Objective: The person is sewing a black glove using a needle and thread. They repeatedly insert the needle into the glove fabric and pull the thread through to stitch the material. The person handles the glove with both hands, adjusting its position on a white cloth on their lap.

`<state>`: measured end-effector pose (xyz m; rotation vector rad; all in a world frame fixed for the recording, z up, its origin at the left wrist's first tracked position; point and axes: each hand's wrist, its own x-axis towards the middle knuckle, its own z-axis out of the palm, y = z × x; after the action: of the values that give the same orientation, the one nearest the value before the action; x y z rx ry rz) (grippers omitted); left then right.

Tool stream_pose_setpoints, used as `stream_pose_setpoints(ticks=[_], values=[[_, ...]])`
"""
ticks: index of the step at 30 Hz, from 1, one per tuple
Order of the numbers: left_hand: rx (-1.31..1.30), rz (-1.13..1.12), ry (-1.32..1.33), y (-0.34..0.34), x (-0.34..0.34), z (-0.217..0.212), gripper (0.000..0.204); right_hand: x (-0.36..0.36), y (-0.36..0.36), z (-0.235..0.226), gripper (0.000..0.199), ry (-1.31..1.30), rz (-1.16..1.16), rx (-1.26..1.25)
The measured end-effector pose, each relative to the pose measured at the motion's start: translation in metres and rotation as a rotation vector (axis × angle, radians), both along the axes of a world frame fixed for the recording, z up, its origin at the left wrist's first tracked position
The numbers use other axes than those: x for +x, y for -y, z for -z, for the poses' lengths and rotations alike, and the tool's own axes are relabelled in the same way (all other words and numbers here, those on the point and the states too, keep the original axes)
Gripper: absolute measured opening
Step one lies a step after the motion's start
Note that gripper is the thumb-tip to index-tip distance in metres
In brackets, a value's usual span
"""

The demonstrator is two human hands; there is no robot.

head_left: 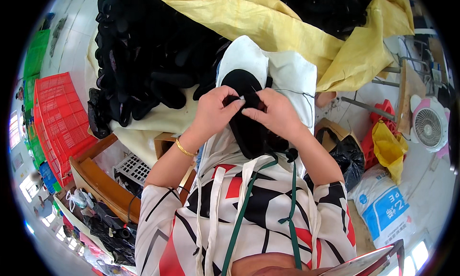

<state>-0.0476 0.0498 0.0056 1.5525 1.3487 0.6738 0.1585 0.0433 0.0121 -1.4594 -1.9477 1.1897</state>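
Observation:
A black cloth shoe lies lengthwise over my lap, its rounded end pointing away from me. My left hand is closed on the shoe's upper from the left, thumb and forefinger pinched together. A small pale spot shows at the left thumb tip, too small to name. From the right, my right hand pinches the shoe's edge, its fingertips close to the left ones. Underneath is a white cloth spread over my lap. A dark thread runs across the cloth to the right of the shoe.
A heap of black shoes lies ahead to the left, beside yellow woven sheeting. Red plastic crates and a wooden drawer stand left. On the right are a fan, a black plastic bag and a white-and-blue sack.

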Motion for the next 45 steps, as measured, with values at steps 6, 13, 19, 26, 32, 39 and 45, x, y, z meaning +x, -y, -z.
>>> stream_pose_setpoints(ticks=[6, 13, 19, 26, 32, 39, 45], values=[[-0.212, -0.014, 0.052, -0.013, -0.003, -0.003, 0.021, 0.012, 0.006, -0.015, 0.024, 0.450, -0.107, 0.410], [-0.406, -0.105, 0.189, -0.018, 0.000, -0.005, 0.026, 0.004, -0.026, -0.001, 0.019, -0.616, 0.573, 0.172], [-0.196, -0.117, 0.215, -0.012, -0.002, 0.017, 0.024, -0.019, 0.004, -0.002, 0.043, -1.626, 0.687, -0.621], [-0.240, -0.195, 0.246, -0.007, -0.005, 0.014, 0.023, -0.003, 0.063, -0.014, 0.041, -1.618, 0.610, -0.542], [0.193, -0.025, -0.102, -0.006, -0.002, 0.012, 0.013, 0.000, 0.046, -0.027, 0.033, -1.206, 0.681, -0.090], [0.469, 0.125, -0.203, 0.003, 0.011, -0.011, 0.013, 0.090, 0.110, -0.067, 0.008, 0.117, 0.378, 0.508], [0.279, 0.167, -0.436, -0.001, 0.021, -0.038, 0.045, 0.152, 0.171, -0.058, 0.014, 0.445, 0.334, 0.136]])
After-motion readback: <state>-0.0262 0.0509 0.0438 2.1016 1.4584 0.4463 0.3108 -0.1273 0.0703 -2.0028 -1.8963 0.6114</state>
